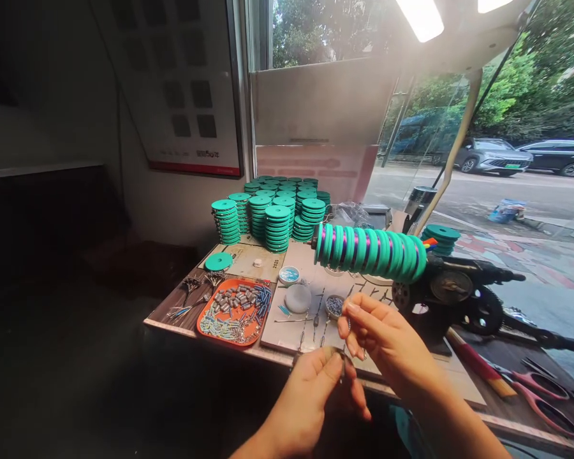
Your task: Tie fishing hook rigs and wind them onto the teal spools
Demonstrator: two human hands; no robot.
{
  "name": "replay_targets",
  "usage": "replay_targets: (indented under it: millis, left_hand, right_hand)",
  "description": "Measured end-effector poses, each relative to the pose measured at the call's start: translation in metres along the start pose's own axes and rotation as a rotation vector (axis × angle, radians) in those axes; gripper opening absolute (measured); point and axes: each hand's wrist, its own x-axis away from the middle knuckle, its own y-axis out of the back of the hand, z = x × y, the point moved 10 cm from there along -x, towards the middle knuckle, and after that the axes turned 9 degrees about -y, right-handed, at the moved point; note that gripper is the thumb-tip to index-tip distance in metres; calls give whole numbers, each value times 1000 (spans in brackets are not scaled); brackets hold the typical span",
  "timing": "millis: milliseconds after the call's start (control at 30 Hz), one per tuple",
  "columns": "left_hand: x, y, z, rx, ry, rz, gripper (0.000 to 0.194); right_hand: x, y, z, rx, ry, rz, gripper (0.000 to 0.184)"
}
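Note:
My left hand point(310, 392) is low at the board's front edge, its thumb and fingers pinched on something small and dark that I cannot make out. Just above and to its right, my right hand point(380, 331) is also pinched closed; what its fingertips hold is too small and fine to name. A small bowl of grey beads point(335, 306) stands right beside the right fingertips. Thin metal rigs with dark weights point(316, 319) lie on the pale board point(282, 344). Left of them are a round whitish disc point(298, 298) and a white bowl with blue bits point(289, 275).
An orange tray point(201, 326) holds weights, tubes and small metal parts. Green foam spools point(277, 220) are stacked behind. More green spools point(370, 252) sit on the shaft of a black hand-cranked machine point(452, 287). Pink-handled scissors point(540, 398) and a red-handled brush point(483, 366) lie right.

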Motion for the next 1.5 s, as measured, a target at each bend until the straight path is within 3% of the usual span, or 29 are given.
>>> replay_targets:
  millis: [300, 700, 800, 900, 1033, 1233, 1500]
  left_hand:
    - [25, 5, 35, 152, 186, 32, 30]
    - [31, 12, 44, 136, 210, 7, 33]
    - [30, 10, 36, 100, 188, 28, 27]
    - [20, 7, 10, -12, 73, 41, 12]
    - [0, -5, -18, 3, -27, 63, 31]
    - [-20, -8, -17, -31, 16, 14, 26]
    - [-30, -13, -24, -41, -20, 0, 24]
  right_hand:
    - [1, 0, 1, 24, 8, 0, 25]
    - [0, 4, 5, 49, 26, -31, 23]
    - [0, 5, 8, 60, 43, -37, 22]
    - [0, 7, 13, 96, 68, -37, 20]
    - [0, 7, 17, 118, 70, -36, 19]
    - [-2, 5, 15, 38, 29, 2, 19]
    - [-2, 16, 17, 103, 43, -118, 23]
